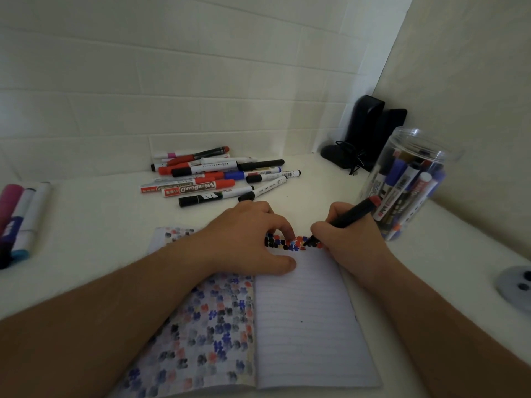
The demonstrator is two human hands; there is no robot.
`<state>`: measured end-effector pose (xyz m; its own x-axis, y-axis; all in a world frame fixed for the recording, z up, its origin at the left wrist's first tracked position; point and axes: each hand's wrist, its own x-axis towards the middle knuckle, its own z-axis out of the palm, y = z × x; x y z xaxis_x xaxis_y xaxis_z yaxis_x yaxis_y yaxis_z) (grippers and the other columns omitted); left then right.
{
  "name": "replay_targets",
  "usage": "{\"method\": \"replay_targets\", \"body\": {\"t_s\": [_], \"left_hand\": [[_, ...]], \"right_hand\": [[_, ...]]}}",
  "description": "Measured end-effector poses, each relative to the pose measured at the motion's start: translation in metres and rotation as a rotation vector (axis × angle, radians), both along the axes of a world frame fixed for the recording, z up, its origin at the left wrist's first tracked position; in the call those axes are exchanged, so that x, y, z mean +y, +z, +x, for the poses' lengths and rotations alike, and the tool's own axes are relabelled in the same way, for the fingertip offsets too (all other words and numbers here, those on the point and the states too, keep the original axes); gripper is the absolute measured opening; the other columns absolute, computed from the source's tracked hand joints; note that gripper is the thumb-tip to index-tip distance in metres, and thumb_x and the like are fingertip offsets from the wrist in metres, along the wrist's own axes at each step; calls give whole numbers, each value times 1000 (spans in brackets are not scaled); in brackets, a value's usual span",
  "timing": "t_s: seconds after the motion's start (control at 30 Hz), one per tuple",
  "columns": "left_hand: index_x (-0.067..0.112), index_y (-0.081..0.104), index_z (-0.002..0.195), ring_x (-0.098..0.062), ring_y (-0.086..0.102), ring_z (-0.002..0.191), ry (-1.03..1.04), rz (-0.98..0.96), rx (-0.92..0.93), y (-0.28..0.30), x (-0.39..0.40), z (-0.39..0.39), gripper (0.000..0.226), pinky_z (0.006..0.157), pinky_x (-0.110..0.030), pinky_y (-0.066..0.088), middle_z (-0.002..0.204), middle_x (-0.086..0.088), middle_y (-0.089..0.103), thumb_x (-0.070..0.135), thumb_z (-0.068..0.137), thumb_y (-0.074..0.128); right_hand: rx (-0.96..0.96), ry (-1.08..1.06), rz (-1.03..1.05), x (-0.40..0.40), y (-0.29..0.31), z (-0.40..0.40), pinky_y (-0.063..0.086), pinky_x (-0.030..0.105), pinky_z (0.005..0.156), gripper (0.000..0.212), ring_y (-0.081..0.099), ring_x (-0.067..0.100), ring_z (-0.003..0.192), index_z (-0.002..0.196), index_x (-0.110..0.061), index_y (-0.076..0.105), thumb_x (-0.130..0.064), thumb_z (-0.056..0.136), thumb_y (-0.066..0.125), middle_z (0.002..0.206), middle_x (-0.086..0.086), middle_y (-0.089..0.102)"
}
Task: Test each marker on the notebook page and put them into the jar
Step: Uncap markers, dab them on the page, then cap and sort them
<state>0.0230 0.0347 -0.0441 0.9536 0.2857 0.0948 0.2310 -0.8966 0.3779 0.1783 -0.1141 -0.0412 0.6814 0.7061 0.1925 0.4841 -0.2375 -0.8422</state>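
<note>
The right hand gripped a black marker, tip on the notebook page; the left hand pressed the page, fingers loosely bent, gripping nothing.

notebook: thin lined paper, matt, right page looking smooth; left page showing ink bleeding through in blotches. jar: clear plastic, glossy, catching highlights along the rim. marker in the right hand: black plastic barrel, semi-gloss, red end cap. loose markers: smooth plastic bodies, white printed labels, shiny caps. table: white, matt, looking slightly soft or grainy. wall: pale panels, matt, seams showing. black speakers: matt dark plastic, can't tell more.
</note>
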Motion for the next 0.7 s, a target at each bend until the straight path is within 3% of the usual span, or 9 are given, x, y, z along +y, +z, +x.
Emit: {"method": "replay_targets", "body": {"t_s": [0.07,0.23,0.33,0.43,0.53,0.6,0.7], "left_hand": [[55,56,119,-4,42,104,1,-5,0,1,0,0,50,88,-29,47,105,21,47,76,74,63],[53,57,120,-5,43,104,5,-2,7,1,-1,1,50,88,-29,47,105,21,47,75,75,64],[52,56,122,-7,43,105,8,4,25,2,-2,0,46,89,-30,45,106,19,48,72,80,62],[49,50,130,-8,43,108,42,-42,-48,0,0,-1,32,95,-31,44,109,17,53,40,100,53],[43,39,141,-2,50,102,115,-171,-154,-1,1,-1,60,85,-19,47,116,18,54,2,99,49],[40,37,142,1,58,97,160,-270,-267,2,1,-2,61,81,-15,52,116,19,55,4,97,58],[38,42,125,0,66,92,208,-414,-417,6,2,-2,57,83,-28,59,104,16,63,14,87,78]], "right_hand": [[-3,-5,-1,0,-1,0,50,35,60,27,52,19,58,66,-8,52,-7,79,76,63,19,55],[-17,41,-57,1,0,1,42,25,53,33,44,10,53,63,-13,47,-9,78,76,56,1,46],[27,37,-43,1,0,3,45,28,56,31,47,13,55,65,-13,49,-8,80,76,58,5,49],[257,-3,117,-2,4,5,43,26,48,25,47,17,53,74,-11,53,-8,88,73,61,10,52],[441,51,219,-8,13,6,35,21,40,19,40,14,47,83,-11,55,-8,94,71,57,6,49],[478,131,261,-11,19,2,35,22,42,13,41,16,50,85,-12,61,-13,93,71,61,8,50],[596,222,344,-13,24,-4,46,29,53,8,54,19,62,81,-18,70,-22,88,71,72,11,57]]}}
